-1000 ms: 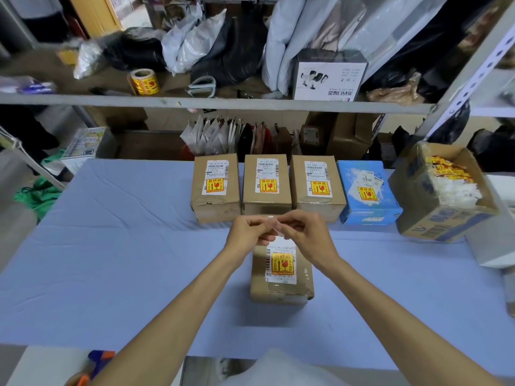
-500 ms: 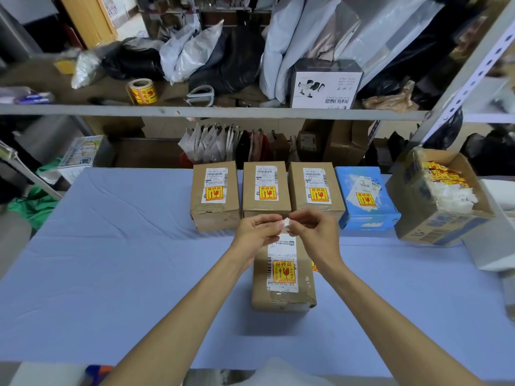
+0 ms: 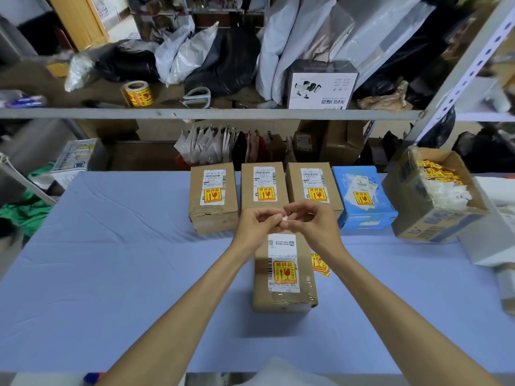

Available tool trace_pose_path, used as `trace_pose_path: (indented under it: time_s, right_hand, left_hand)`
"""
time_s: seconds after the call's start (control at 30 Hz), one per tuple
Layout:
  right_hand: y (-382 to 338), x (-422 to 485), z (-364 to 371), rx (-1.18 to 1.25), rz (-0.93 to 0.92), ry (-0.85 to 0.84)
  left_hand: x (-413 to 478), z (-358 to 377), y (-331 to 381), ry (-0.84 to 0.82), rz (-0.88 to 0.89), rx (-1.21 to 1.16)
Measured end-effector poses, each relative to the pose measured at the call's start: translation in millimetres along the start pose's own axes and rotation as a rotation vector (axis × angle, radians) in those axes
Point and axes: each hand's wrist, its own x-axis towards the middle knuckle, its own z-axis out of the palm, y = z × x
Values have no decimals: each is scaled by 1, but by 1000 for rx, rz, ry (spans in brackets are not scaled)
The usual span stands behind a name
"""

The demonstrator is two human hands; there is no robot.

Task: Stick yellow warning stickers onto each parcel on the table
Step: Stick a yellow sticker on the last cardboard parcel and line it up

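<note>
Both forearms reach forward over the near parcel (image 3: 284,274), which sits mid-table and carries a yellow sticker (image 3: 283,272). Left hand (image 3: 257,225) and right hand (image 3: 315,222) meet above its far end, fingertips pinching a white scrap (image 3: 284,219). Four stickered parcels (image 3: 263,189) line the far edge.

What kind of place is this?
Probably a small shipping or packing room: labelled parcels lined up on a blue table, a roll of yellow stickers and stuffed mailer bags on the shelf behind.

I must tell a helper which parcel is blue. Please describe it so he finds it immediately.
On the lilac table, four parcels form a row at the far edge. The blue cardboard parcel is rightmost, beside three brown cardboard parcels; only it is blue.
</note>
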Motion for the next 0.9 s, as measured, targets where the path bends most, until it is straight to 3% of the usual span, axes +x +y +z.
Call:
trace_pose_path:
  time_s: [0.4, 0.6, 0.9]
  right_hand:
    - [-5, 2, 21, -511, -226, 147]
    - [-9, 8, 5, -175, -130, 19]
    - [-6, 11, 2, -58, -70, 19]
  left_hand:
    - [18, -11, 14, -58, -99, -15]
    - [25, -13, 16, -62, -131, -84]
    - [33, -8, 25, -174, -231, -77]
